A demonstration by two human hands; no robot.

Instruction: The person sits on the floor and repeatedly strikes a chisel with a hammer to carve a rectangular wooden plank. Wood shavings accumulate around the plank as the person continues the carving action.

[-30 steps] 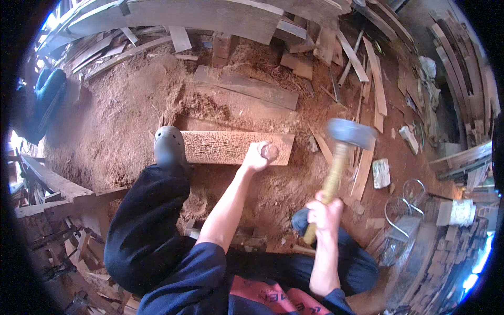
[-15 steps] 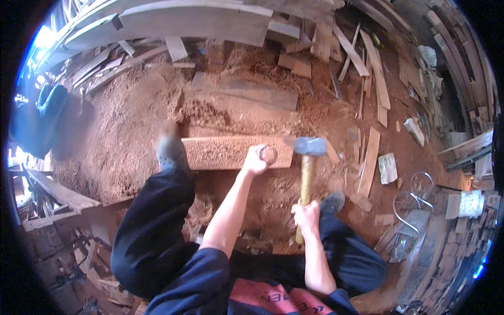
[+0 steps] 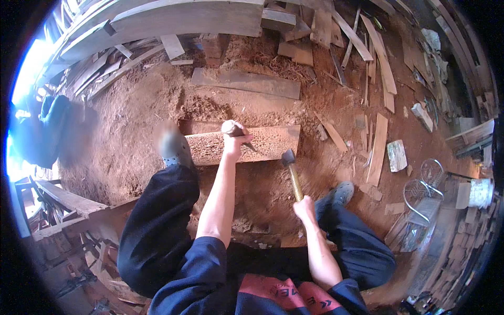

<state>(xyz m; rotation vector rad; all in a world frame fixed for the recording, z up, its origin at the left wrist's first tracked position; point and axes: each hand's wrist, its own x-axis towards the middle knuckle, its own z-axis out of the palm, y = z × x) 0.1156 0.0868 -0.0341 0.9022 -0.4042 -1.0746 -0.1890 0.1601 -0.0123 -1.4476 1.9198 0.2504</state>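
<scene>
A thick wooden board (image 3: pixel 281 137) with a rough, pitted carved surface lies across the dirt in front of me. My left hand (image 3: pixel 234 146) is closed around a chisel (image 3: pixel 231 127) above the middle of the board. The round end of its handle faces up, and the dark blade slants down to the right toward the wood. To the right, my right hand (image 3: pixel 304 208) is wrapped around the yellow handle of a hammer (image 3: pixel 295 181). Its dark head is by the board's lower right corner; whether they touch, I cannot tell. My left shoe (image 3: pixel 172 147) is at the board's left end.
Beyond the board, a flat grey plank (image 3: pixel 247 82) lies in reddish dirt. Long boards (image 3: pixel 186 20) are stacked at the back. Loose wood strips (image 3: pixel 378 149) and a pale block (image 3: pixel 397 155) lie to the right, near a wire rack (image 3: pixel 420 202) and white bucket (image 3: pixel 480 192).
My left hand has moved left along the board, and the chisel now tilts with its blade showing. The hammer head has come down and left, away from its raised place. The view has shifted slightly.
</scene>
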